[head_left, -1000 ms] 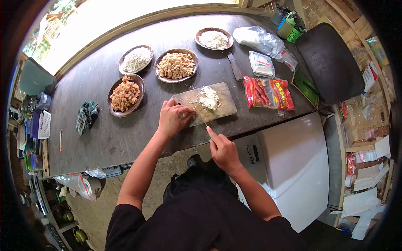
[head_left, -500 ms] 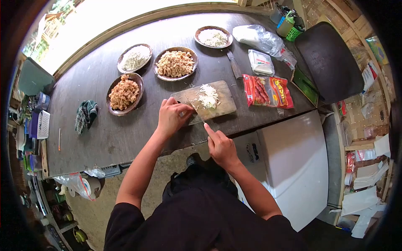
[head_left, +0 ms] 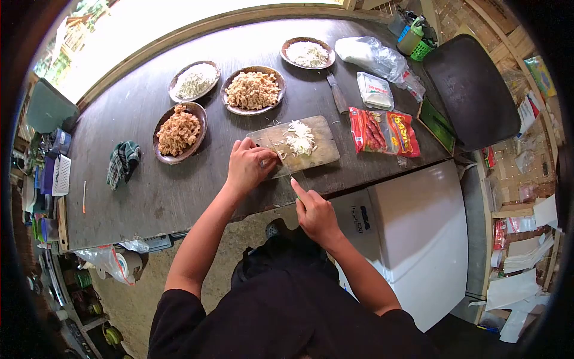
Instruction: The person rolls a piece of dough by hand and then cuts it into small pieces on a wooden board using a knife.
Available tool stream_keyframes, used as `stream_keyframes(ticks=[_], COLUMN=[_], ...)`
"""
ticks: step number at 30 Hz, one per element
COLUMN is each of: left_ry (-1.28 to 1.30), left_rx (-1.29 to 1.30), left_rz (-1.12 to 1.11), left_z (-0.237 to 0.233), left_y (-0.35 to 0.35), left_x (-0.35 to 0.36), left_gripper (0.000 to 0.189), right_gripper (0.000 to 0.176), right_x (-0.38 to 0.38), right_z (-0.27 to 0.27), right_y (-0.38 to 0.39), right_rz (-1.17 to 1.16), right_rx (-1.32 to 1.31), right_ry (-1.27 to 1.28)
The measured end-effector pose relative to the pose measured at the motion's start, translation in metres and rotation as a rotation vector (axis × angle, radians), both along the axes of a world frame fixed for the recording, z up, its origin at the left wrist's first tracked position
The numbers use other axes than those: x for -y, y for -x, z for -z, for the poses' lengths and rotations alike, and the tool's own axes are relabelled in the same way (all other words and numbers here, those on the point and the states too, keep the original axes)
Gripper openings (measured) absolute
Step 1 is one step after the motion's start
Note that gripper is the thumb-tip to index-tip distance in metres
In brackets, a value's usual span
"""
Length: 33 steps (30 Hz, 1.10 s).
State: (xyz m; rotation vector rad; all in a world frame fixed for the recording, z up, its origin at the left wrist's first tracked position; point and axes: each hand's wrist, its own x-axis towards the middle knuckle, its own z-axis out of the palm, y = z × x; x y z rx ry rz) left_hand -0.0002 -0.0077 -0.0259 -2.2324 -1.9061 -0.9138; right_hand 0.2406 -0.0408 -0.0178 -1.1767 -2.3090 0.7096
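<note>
My left hand (head_left: 248, 166) rests at the left end of a wooden cutting board (head_left: 324, 146), its fingers curled together over something mostly hidden beneath them. My right hand (head_left: 317, 216) grips a knife (head_left: 289, 172), index finger stretched along its back. The thin blade lies across the board's near edge, right beside my left fingertips. Pale shredded strips (head_left: 300, 139) form a loose pile on the board, with a few bits scattered around the blade. Beyond the board stands a brown bowl (head_left: 228, 105) of light brown crumbly pieces.
Another bowl of browner pieces (head_left: 178, 133) and two plates of pale shreds (head_left: 196, 81) (head_left: 308, 54) stand farther back. To the right lie a cleaver (head_left: 337, 96), a red sausage packet (head_left: 384, 131), a white packet (head_left: 375, 91) and a black tray (head_left: 472, 90). A checked cloth (head_left: 124, 164) lies left.
The view has shifted very slightly. Both hands stay in nearly the same place at the board, and the knife remains beside my left fingertips.
</note>
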Motion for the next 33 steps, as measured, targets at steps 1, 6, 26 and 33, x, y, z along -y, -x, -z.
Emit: stream_keyframes(ticks=[1,6,26,33], left_ry=[-0.001,-0.026,0.000,-0.027], left_rx=[-0.001,0.013,0.014,-0.005], left_rz=[0.000,0.012,-0.009,-0.017], left_z=[0.000,0.002,-0.001,-0.001], left_y=[0.000,0.000,-0.001,0.000], left_x=[0.000,-0.001,0.002,0.001], left_gripper=[0.008,0.008,0.009,0.009], right_gripper=[0.052,0.052,0.052,0.053], right_x=[-0.001,-0.006,-0.010,-0.006], right_z=[0.000,-0.001,-0.001,0.000], right_y=[0.002,0.002,0.004,-0.001], right_rz=[0.007,0.015,0.009,-0.024], right_rx=[0.022,0.024,-0.053,-0.032], right_ry=[-0.016,-0.046,-0.024,0.001])
